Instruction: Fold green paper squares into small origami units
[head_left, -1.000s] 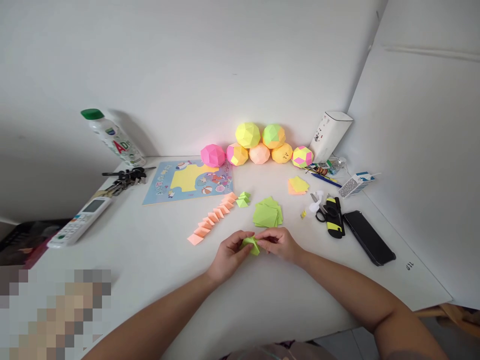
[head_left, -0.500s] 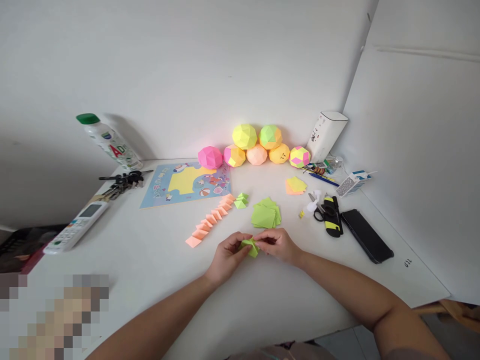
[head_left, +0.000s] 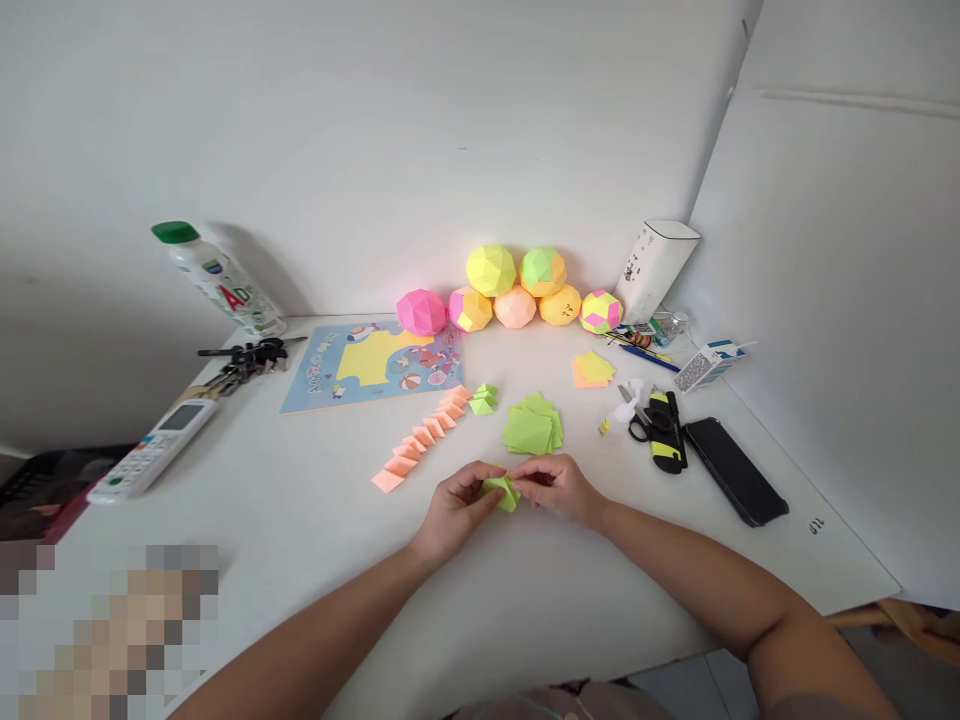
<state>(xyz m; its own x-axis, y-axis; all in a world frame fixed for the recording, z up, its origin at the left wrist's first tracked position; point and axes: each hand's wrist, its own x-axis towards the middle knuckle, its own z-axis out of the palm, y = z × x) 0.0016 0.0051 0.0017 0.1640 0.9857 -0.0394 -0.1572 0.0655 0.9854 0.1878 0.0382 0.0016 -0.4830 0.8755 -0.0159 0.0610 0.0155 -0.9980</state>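
My left hand and my right hand meet at the middle of the white table, both pinching a small folded green paper piece between them. Just beyond my hands lies a stack of green paper squares. Two small folded green units sit to its left. A row of folded orange paper units runs diagonally from there toward the near left.
Several coloured paper balls line the back wall. A picture sheet, keys, a bottle and a remote lie at the left. Scissors, a phone, sticky notes and a white box are at the right.
My hands stay in place on the green piece, with only slight finger movement. The view has shifted a little.
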